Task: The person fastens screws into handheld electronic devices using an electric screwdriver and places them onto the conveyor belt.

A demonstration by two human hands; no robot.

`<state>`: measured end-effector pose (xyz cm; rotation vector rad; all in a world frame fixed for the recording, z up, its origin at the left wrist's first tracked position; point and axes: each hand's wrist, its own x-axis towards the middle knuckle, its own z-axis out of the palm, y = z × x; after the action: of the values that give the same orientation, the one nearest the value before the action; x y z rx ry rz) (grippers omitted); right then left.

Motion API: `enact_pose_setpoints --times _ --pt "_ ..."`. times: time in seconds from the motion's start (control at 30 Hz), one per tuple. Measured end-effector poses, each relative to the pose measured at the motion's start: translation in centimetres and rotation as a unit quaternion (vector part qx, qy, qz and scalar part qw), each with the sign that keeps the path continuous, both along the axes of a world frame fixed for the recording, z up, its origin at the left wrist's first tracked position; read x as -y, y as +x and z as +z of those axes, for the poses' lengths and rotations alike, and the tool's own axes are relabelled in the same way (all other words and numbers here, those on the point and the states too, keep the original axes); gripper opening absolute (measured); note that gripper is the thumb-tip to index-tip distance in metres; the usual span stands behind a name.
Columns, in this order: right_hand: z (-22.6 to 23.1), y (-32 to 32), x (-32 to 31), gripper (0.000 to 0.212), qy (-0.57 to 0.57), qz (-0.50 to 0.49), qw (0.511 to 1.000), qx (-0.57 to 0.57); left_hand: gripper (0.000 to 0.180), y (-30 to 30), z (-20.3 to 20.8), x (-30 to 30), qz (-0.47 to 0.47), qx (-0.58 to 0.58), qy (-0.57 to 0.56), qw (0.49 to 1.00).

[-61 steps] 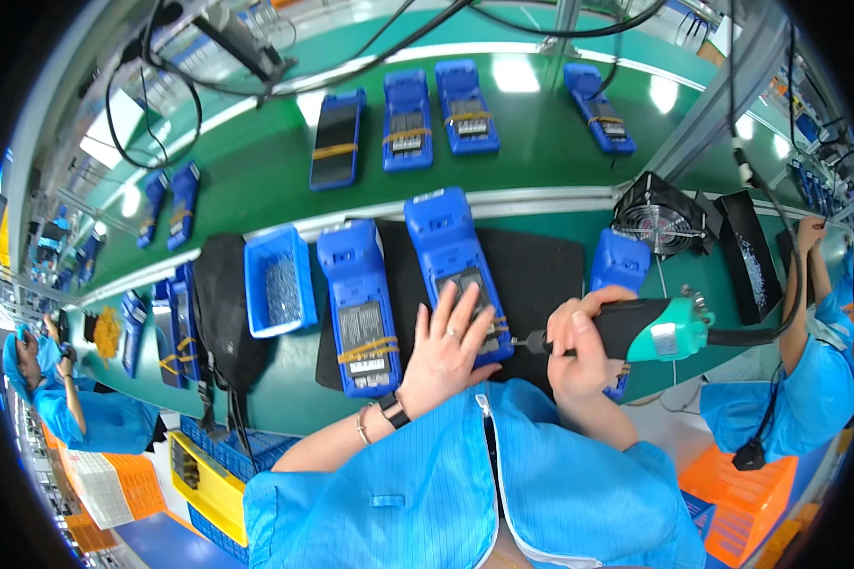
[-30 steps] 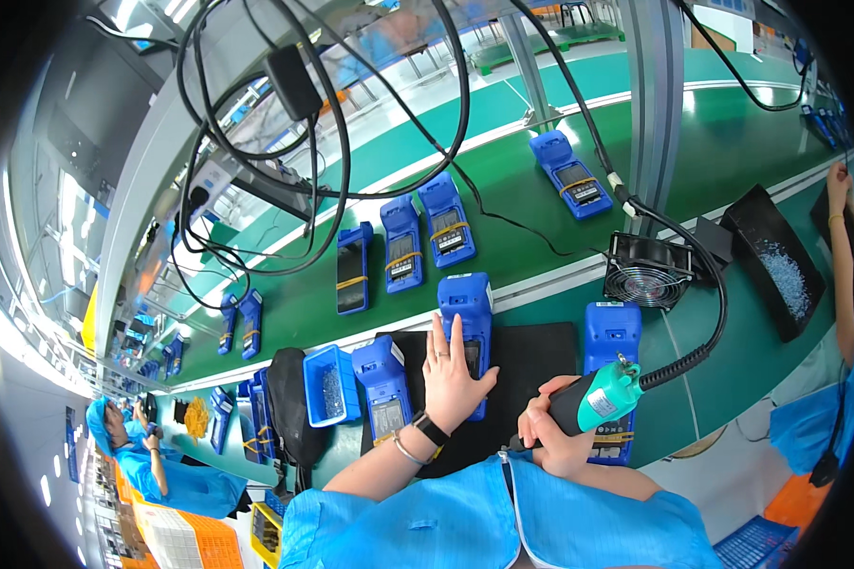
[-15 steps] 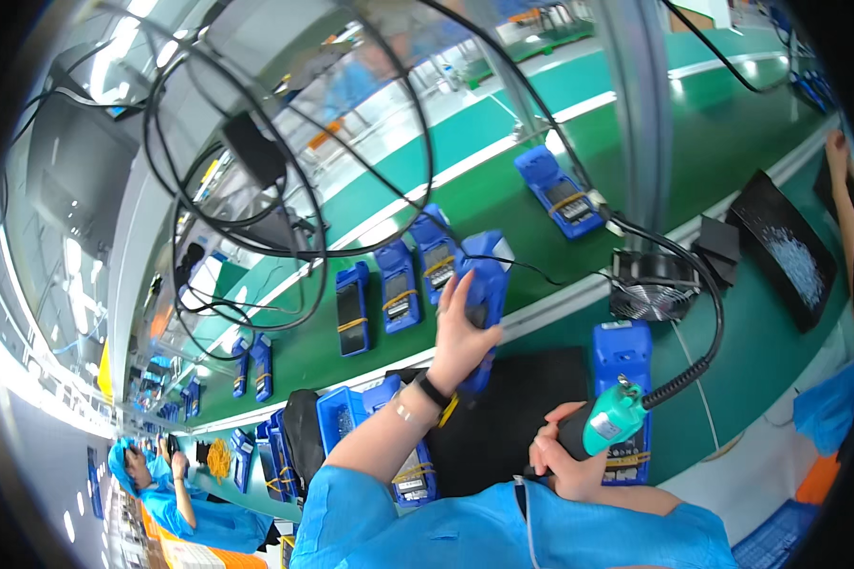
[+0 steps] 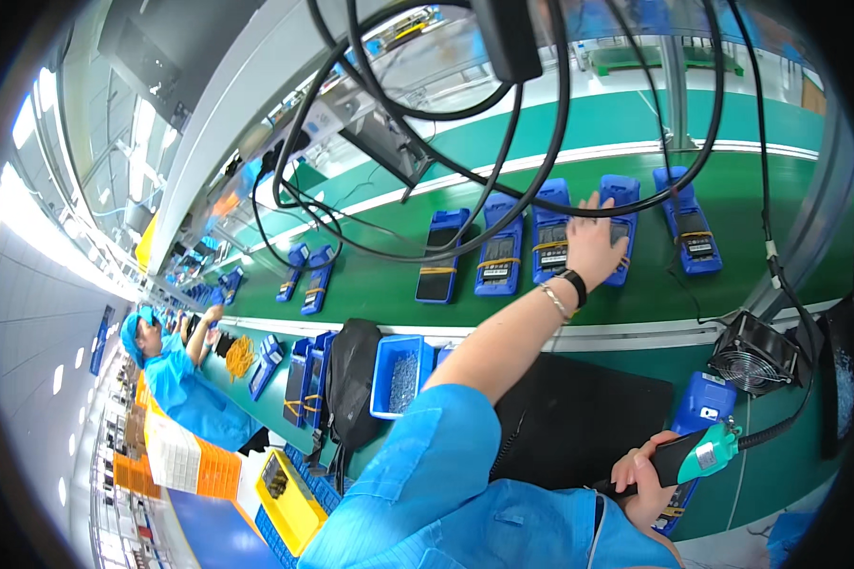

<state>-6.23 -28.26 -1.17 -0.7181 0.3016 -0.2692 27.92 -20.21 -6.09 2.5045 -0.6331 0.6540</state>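
Observation:
My left hand [image 4: 595,251] reaches over the green conveyor belt, fingers spread and resting against a blue handheld terminal [image 4: 621,192] lying there. Part of that terminal is hidden under the hand. Close by on its left lies another blue terminal [image 4: 550,232] with a yellow rubber band. In my right hand [image 4: 643,476], low on the right, is a teal and black electric screwdriver [image 4: 708,451], its cable running off to the right. Behind the screwdriver a blue terminal [image 4: 704,402] lies on the bench, partly covered by the tool and hand.
Loops of black cable [image 4: 562,114] hang in front of the belt. A black mat [image 4: 588,417] covers the bench, beside a blue bin of small clear parts [image 4: 374,379] and a black bag [image 4: 353,379]. A small fan [image 4: 755,356] stands right. A co-worker [image 4: 194,379] works at far left.
My left hand has carried the blue terminal forward onto the belt, and its fingers have spread. The right hand still holds the screwdriver. The whole view has swung leftward.

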Motion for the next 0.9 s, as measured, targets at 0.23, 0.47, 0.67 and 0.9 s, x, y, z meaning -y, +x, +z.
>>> enact_pose_setpoints --times 0.23,0.47,0.67,0.9 --pt "0.3 -0.4 -0.5 0.043 -0.038 0.013 0.999 -0.009 0.057 -0.3 2.6 -18.4 0.294 -0.003 0.108 0.950" --pt "-0.3 0.1 -0.7 0.039 -0.047 0.030 0.998 -0.001 0.100 -0.6 -1.7 -31.6 0.395 -0.314 -0.053 0.862" --pt "-0.9 0.3 -0.5 0.037 -0.058 0.014 0.998 -0.007 0.103 -0.5 -0.6 -27.6 0.392 -0.272 0.103 0.873" --pt "-0.3 0.0 0.0 0.034 -0.055 0.029 0.998 0.011 0.094 -0.3 0.6 -31.8 0.329 -0.239 -0.189 0.894"
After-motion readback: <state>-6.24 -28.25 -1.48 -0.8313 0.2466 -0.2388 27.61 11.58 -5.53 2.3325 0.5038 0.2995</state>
